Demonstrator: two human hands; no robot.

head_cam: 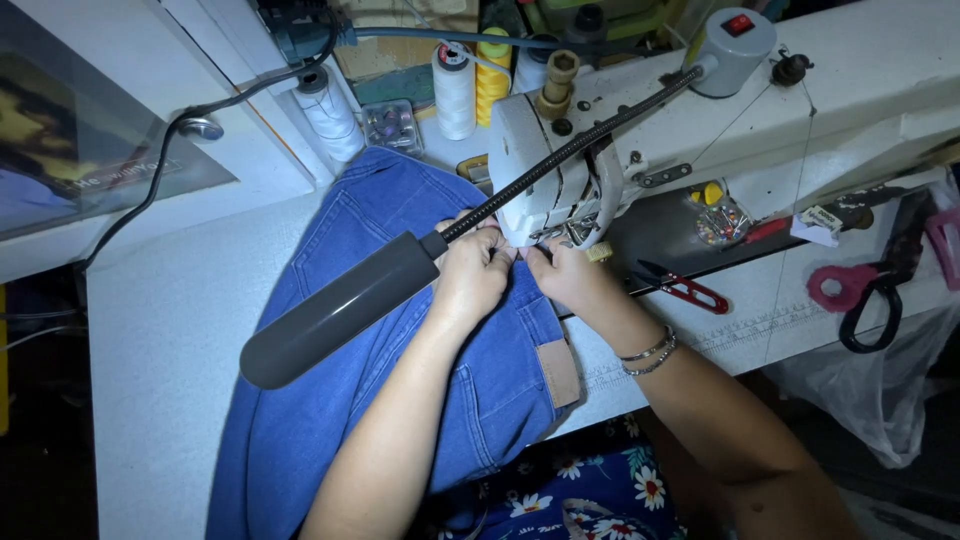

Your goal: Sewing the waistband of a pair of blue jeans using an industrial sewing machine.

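Blue denim jeans (340,400) lie spread over the white sewing table, with a tan leather patch (558,372) at the waistband. My left hand (470,272) pinches the denim just left of the needle area of the white sewing machine (560,170). My right hand (568,275), with thin bracelets at the wrist, grips the fabric right beside it, under the machine head. The needle and presser foot are mostly hidden by my fingers. A dark grey lamp (335,310) on a flexible black neck hangs over the jeans, left of my left forearm.
Thread cones, white (455,90) and yellow (492,75), stand behind the machine. Red-handled snips (690,290), pink-and-black scissors (865,290) and a small box of pins (718,218) lie on the table at right. A clear plastic bag (880,390) hangs off the right edge.
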